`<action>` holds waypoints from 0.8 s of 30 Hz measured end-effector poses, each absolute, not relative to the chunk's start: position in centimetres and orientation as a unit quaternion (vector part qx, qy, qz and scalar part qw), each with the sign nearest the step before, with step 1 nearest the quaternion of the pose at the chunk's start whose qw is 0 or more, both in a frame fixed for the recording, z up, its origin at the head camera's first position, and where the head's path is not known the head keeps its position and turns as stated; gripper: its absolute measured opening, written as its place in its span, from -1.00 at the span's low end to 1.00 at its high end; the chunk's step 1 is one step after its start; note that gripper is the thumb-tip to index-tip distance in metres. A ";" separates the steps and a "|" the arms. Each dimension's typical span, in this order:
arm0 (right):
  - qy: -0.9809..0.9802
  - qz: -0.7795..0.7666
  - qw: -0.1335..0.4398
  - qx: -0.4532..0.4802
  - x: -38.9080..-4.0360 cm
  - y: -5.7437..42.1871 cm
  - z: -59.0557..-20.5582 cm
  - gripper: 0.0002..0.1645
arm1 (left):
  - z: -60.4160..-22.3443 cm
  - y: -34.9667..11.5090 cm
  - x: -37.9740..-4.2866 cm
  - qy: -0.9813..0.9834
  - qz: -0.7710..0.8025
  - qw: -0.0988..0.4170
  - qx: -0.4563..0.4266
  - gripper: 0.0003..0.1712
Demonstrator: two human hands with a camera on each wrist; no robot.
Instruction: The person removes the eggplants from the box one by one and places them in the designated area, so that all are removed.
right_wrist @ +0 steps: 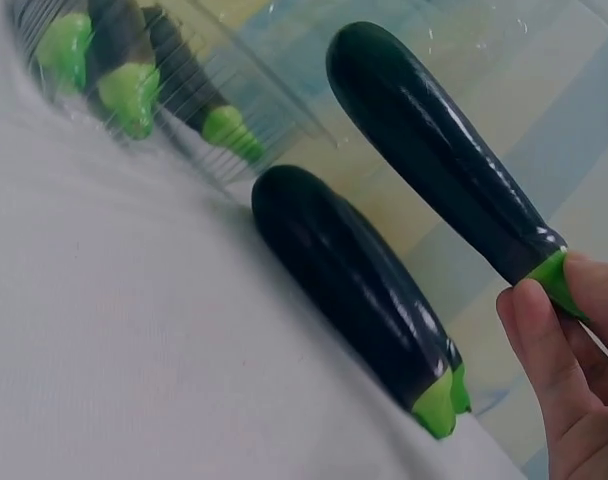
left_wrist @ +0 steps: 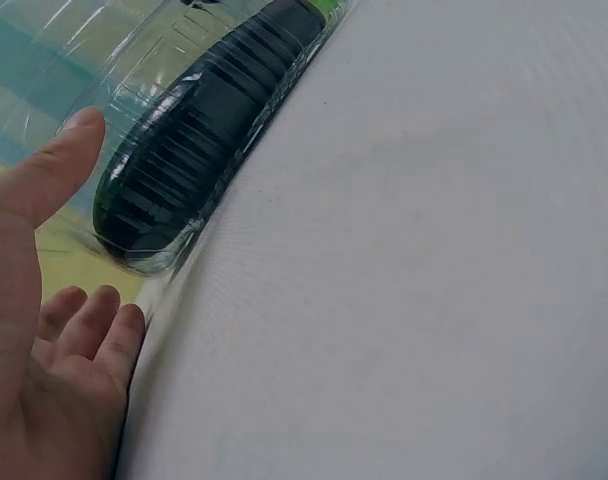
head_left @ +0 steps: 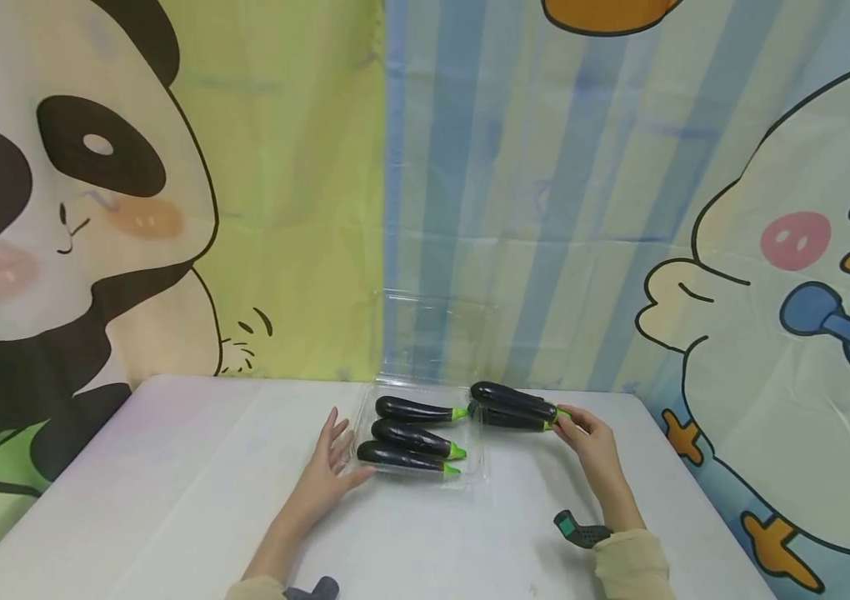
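My right hand pinches a dark eggplant by its green stem end, between thumb and fingers. It is raised off the table, blunt end pointing away from the hand. Below it another eggplant lies on the table, and a second green cap beside it suggests one more behind. Three eggplants, among them the nearest one, lie in a clear plastic box with its lid standing up at the back. My left hand is at the box's left side, fingers extended and holding nothing.
The white table reaches back to a curtain printed with a panda and a duck. Dark wrist devices show near both sleeves, the right one jutting over the table.
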State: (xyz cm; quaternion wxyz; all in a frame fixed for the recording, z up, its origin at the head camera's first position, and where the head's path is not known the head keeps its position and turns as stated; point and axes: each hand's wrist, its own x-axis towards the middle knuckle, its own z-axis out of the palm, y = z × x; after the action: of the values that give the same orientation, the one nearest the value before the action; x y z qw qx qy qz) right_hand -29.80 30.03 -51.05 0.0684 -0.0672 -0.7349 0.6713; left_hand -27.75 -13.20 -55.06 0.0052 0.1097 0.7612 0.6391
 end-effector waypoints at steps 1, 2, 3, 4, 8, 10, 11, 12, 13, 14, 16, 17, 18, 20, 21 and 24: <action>-0.736 0.670 0.068 -0.069 -29.8 30.1 -51.3 -0.49 | -55.5 -13.3 -28.0 0.763 0.637 0.003 0.114 0.34; -0.740 0.666 0.066 -0.073 -29.8 30.3 -51.5 -0.49 | -55.6 -13.3 -27.9 0.763 0.635 0.003 0.118 0.33; -0.742 0.662 0.064 -0.077 -29.8 30.5 -51.7 -0.49 | -55.7 -13.3 -27.9 0.766 0.632 0.005 0.121 0.33; -0.742 0.662 0.061 -0.080 -29.8 30.7 -51.9 -0.48 | -55.7 -13.3 -27.9 0.768 0.628 0.006 0.124 0.32; -0.752 0.650 0.050 -0.096 -29.5 31.5 -52.3 -0.47 | -55.6 -13.3 -27.8 0.785 0.608 0.020 0.119 0.29; -0.755 0.646 0.049 -0.101 -29.4 31.9 -52.5 -0.47 | -55.5 -13.4 -27.8 0.792 0.599 0.022 0.115 0.28; -0.759 0.641 0.048 -0.104 -29.4 32.1 -52.6 -0.47 | -55.5 -13.4 -27.8 0.795 0.596 0.021 0.115 0.28; -0.760 0.640 0.048 -0.108 -29.4 32.3 -52.7 -0.47 | -55.4 -13.4 -27.8 0.795 0.595 0.019 0.116 0.30; -0.760 0.637 0.049 -0.116 -29.4 32.4 -52.8 -0.47 | -55.4 -13.4 -27.8 0.795 0.595 0.017 0.118 0.31; -0.761 0.636 0.050 -0.122 -29.5 32.6 -53.0 -0.47 | -55.4 -13.4 -27.8 0.793 0.597 0.014 0.120 0.34; -0.765 0.627 0.048 -0.138 -29.7 32.8 -53.3 -0.46 | -55.4 -13.4 -27.9 0.795 0.595 0.009 0.116 0.39; -0.767 0.623 0.046 -0.146 -29.8 32.9 -53.4 -0.45 | -55.5 -13.4 -27.9 0.796 0.594 0.008 0.116 0.41; -0.768 0.621 0.045 -0.153 -29.8 33.0 -53.5 -0.45 | -55.6 -13.4 -27.9 0.797 0.593 0.006 0.113 0.43; -0.770 0.615 0.042 -0.163 -30.0 33.0 -53.8 -0.46 | -55.7 -13.3 -27.8 0.806 0.583 0.004 0.101 0.45; -0.770 0.615 0.042 -0.164 -30.1 33.0 -53.9 -0.46 | -55.7 -13.2 -27.7 0.810 0.578 0.003 0.098 0.45; -0.770 0.615 0.046 -0.162 -30.3 33.0 -54.2 -0.47 | -55.8 -13.1 -27.6 0.820 0.564 -0.002 0.092 0.41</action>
State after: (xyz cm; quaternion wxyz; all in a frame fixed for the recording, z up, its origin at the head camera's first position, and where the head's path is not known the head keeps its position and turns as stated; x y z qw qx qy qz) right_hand -30.34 33.01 -54.24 0.0460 -0.1625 -0.7700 0.6152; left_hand -27.58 -13.12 -55.79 -0.0023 0.0924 0.8204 0.5643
